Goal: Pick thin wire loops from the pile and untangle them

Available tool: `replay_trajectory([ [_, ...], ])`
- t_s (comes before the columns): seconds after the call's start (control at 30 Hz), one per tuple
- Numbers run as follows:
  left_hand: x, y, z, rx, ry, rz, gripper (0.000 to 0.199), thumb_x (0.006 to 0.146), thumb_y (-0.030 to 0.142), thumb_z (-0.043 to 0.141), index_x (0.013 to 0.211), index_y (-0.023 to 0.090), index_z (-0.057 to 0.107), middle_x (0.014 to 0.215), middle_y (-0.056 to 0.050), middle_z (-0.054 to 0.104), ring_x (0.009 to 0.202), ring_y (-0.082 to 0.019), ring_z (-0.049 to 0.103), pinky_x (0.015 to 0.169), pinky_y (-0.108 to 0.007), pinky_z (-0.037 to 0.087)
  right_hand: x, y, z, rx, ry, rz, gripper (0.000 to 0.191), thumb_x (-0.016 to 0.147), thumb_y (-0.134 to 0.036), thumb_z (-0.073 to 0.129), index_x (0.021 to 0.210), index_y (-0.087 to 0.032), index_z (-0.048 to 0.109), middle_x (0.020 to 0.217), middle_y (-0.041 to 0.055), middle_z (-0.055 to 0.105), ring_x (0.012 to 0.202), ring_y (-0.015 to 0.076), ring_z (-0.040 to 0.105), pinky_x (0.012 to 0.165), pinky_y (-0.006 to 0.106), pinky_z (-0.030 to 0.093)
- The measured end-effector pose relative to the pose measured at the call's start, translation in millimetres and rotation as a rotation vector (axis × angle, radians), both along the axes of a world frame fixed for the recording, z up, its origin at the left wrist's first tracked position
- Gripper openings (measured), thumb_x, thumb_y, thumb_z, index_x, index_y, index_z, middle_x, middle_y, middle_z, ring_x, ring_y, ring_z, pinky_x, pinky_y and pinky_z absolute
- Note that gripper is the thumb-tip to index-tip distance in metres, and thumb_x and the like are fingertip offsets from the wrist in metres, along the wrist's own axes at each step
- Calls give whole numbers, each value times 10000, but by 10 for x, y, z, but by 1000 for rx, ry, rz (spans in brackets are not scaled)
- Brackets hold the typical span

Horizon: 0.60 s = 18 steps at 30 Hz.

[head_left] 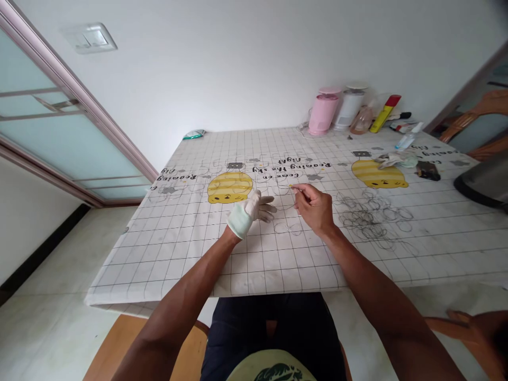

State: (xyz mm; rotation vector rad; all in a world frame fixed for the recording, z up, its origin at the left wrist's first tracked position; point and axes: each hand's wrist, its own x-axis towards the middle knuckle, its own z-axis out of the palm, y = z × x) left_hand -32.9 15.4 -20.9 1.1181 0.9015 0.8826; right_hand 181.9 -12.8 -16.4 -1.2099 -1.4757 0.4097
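Observation:
My left hand [256, 208], in a pale glove with a mint-green cuff, is over the middle of the table with its fingers apart and nothing visible in them. Bare and pinched together, my right hand [313, 205] holds a small yellow-tipped piece [291, 186] between thumb and forefinger. Faint thin wire loops [288, 228] lie on the checked tablecloth [174, 254] between and below the hands. To the right of my right hand spreads a tangled pile of thin dark wire rings [367, 218].
Along the back stand a pink cylinder [323, 114], a white cylinder [349, 109], a spray bottle [362, 120] and a yellow-red can [384, 114]. Another glove [397, 159], a dark box [428, 170] and a metal container [484, 180] are at right. A green packet [194, 135] lies back left.

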Motion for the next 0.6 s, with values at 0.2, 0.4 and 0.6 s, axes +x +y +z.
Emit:
replay_trajectory([
  [0.2,25,-144,84,64,97,-88,631,875,579,773,1260,82,716,1032,-179,799,759,-221,754,735,-353,614,-22,1,-34,20,-75,-45,305,1030,-451,566,1087,-217,752,617,-16,635,543,156,636,552,270,513],
  [0.4,20,-60,10,65,139,73,535,943,627,643,1106,124,726,906,-132,792,724,-214,744,689,-333,602,58,44,-54,28,-285,-134,309,1052,-406,504,1130,-229,745,689,17,708,590,173,643,656,305,514],
  [0.6,24,-20,6,139,390,154,379,970,517,581,982,182,757,880,-93,795,754,-217,739,708,-320,577,253,173,-49,-101,-390,-150,285,1041,-329,490,1101,-227,749,685,19,701,631,193,671,668,299,491],
])
